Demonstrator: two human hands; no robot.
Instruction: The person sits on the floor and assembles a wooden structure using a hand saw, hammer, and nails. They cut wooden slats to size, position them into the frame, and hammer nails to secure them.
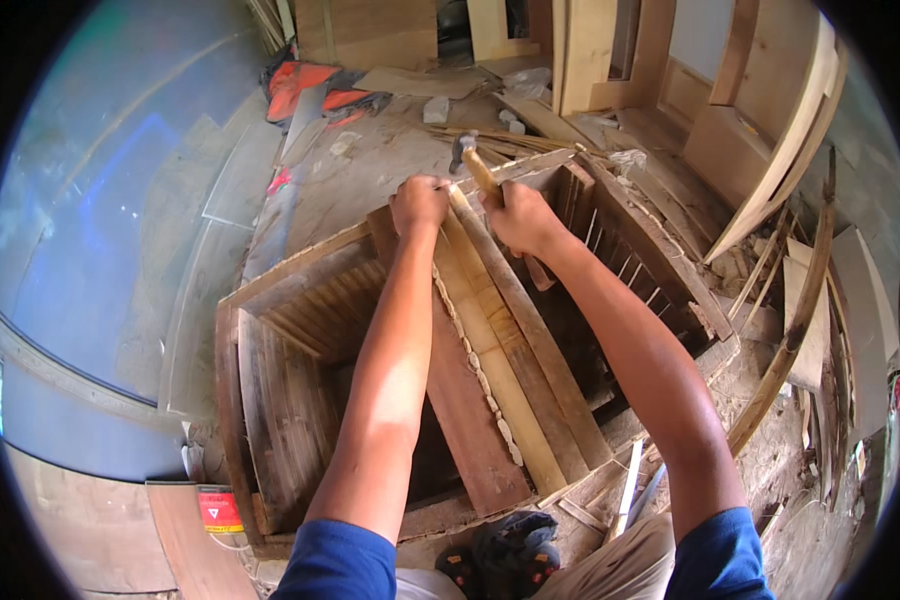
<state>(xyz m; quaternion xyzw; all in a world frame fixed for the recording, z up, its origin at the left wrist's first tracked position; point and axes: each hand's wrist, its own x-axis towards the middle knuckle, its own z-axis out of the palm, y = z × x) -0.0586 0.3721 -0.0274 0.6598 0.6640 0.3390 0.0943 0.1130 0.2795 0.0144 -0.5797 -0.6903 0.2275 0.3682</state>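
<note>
My right hand [523,220] is wrapped round the wooden handle of a hammer [483,178], its metal head raised near the far ends of the planks. Just left of the hammer, my left hand [419,205] is closed at the far end of a narrow plank [540,345]; whatever its fingers pinch is hidden. This plank runs lengthwise over the middle of a slatted wooden crate-like frame [228,400]. Beside it lie a paler plank [515,395] and a reddish-brown board [465,425], with a ragged pale strip between those two. My left forearm covers part of the frame.
Wooden panels and frames [760,130] lean at the far right. Loose wood strips [805,325] lie right of the frame. Orange cloth [298,85] is on the floor at the back left. A red and yellow packet [220,508] sits near left. A bluish panel [120,230] stands left.
</note>
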